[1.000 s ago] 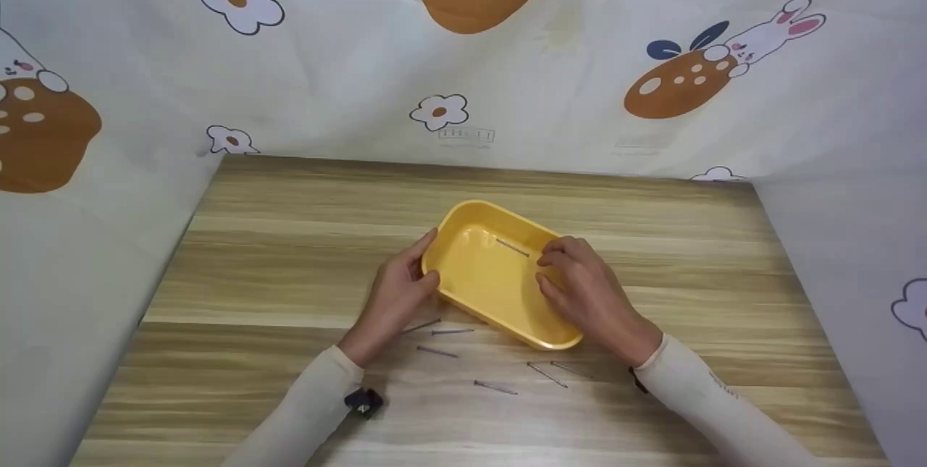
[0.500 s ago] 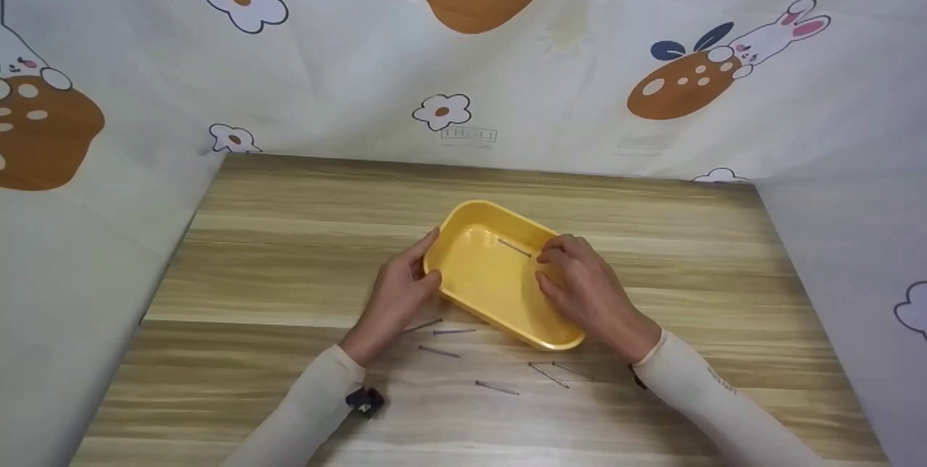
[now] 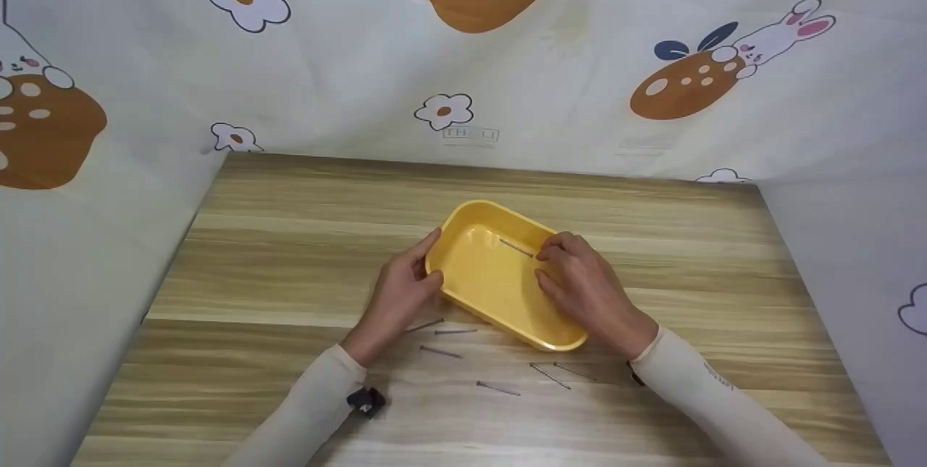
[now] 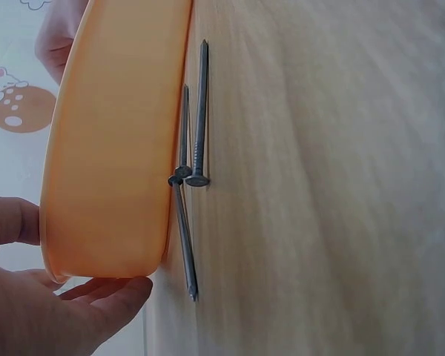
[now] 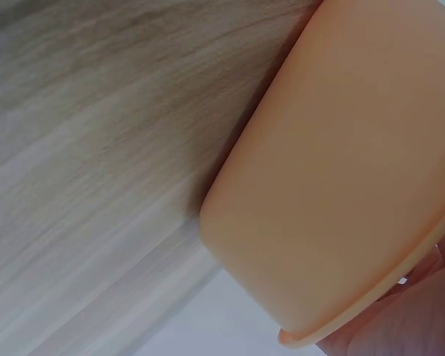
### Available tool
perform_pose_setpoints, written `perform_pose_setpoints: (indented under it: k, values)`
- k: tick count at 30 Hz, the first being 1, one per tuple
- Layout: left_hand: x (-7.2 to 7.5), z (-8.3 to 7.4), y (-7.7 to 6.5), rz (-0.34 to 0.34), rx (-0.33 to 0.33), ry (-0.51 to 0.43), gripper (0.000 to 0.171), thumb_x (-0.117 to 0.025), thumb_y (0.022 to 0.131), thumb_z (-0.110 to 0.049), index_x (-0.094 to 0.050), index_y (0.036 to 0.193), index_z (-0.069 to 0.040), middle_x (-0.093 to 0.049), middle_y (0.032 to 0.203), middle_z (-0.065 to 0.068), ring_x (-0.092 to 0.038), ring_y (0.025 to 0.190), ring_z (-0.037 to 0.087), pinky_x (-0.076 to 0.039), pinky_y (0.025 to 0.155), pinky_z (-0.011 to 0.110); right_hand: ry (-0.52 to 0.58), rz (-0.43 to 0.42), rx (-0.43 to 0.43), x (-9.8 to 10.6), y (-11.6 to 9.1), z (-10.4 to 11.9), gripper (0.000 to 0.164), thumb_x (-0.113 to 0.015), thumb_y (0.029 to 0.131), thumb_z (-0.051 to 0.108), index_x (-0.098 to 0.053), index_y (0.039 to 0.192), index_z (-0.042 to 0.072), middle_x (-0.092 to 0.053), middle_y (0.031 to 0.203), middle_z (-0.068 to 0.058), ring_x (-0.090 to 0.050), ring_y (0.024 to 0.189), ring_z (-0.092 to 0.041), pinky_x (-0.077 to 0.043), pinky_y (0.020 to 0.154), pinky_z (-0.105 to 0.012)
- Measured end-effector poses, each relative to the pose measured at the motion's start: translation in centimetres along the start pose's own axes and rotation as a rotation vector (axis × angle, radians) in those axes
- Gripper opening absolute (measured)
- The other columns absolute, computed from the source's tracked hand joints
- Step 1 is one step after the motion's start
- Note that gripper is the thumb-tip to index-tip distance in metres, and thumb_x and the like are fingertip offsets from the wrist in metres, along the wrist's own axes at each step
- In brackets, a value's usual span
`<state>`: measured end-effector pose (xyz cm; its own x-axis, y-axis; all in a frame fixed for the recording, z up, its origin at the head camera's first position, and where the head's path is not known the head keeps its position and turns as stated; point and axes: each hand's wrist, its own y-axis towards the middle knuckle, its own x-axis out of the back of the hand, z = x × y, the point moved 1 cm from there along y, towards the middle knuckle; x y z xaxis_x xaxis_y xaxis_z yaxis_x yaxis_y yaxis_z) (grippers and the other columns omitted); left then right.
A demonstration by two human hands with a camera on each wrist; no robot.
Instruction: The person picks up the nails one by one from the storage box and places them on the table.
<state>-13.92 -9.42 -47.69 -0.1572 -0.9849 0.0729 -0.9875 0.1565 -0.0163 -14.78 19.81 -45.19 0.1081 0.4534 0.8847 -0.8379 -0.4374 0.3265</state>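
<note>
A yellow plastic tray (image 3: 478, 275) with rounded corners sits at a slant on the table. My left hand (image 3: 398, 289) grips its left end; in the left wrist view the fingertips (image 4: 130, 297) press against the outer wall. Over the right end reaches my right hand (image 3: 590, 297), its loosely bent fingers inside the tray and a gap between thumb and forefinger. No object shows between them. One nail (image 3: 516, 248) lies in the tray, just left of those fingers. On the table in front lie several more nails (image 3: 440, 352), some of them close to the tray wall (image 4: 111, 148).
The wood-grain table (image 3: 304, 235) is enclosed at the back and sides by a pale printed cloth (image 3: 340, 76). Two loose nails (image 3: 550, 376) lie near the tray's front right corner, and another nail (image 3: 498, 388) is nearer the front edge.
Both hands keep their places on and over the tray, and the nails stay put. Only the head view shifts very slightly.
</note>
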Motion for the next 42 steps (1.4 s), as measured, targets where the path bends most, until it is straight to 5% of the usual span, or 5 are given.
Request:
perform_pose_setpoints:
  k: [3,12,24,33,42]
  values:
    - [0.0,0.0,0.0,0.003,-0.003,-0.006,0.071,-0.057,0.096,0.011,-0.043,0.165,0.002,-0.046,0.169,0.019,-0.051,0.151,0.031,-0.054,0.107,0.026,0.009,0.002,-0.012,0.0,0.1,0.0,0.017,-0.081,0.096,0.008,-0.078,0.107,-0.004,-0.069,0.118,-0.015,-0.068,0.110,-0.033,-0.061,0.092,-0.051]
    - [-0.1,0.0,0.1,-0.028,0.001,0.021,0.069,-0.058,0.096,0.010,-0.046,0.164,0.003,-0.046,0.168,0.020,-0.050,0.151,0.030,-0.049,0.117,0.046,0.012,0.019,-0.020,-0.4,0.4,0.2,0.018,-0.081,0.096,0.008,-0.079,0.111,-0.002,-0.068,0.118,-0.013,-0.069,0.108,-0.032,-0.063,0.084,-0.052]
    - [-0.2,-0.1,0.1,-0.033,0.000,0.037,0.069,-0.059,0.096,0.009,-0.047,0.163,0.001,-0.047,0.167,0.020,-0.053,0.149,0.030,-0.051,0.115,0.044,-0.011,0.043,-0.100,-0.6,0.7,0.1,0.017,-0.079,0.097,0.008,-0.081,0.112,0.001,-0.072,0.114,-0.013,-0.074,0.099,-0.031,-0.064,0.079,-0.054]
    - [-0.1,0.0,-0.1,-0.014,-0.012,-0.018,0.070,-0.056,0.095,0.011,-0.045,0.164,0.003,-0.046,0.168,0.021,-0.055,0.147,0.032,-0.055,0.103,0.023,-0.041,0.056,-0.095,-0.9,1.0,0.1,0.015,-0.077,0.096,0.007,-0.083,0.109,0.002,-0.076,0.102,-0.012,-0.073,0.081,-0.030,-0.061,0.065,-0.052]
    - [-0.2,0.0,-0.1,-0.026,-0.013,0.010,0.069,-0.058,0.095,0.009,-0.046,0.163,0.002,-0.047,0.167,0.022,-0.053,0.149,0.031,-0.054,0.108,0.028,-0.071,0.094,-0.111,-0.9,1.5,0.1,0.015,-0.075,0.096,0.007,-0.084,0.108,0.003,-0.076,0.096,-0.010,-0.069,0.075,-0.027,-0.058,0.060,-0.048]
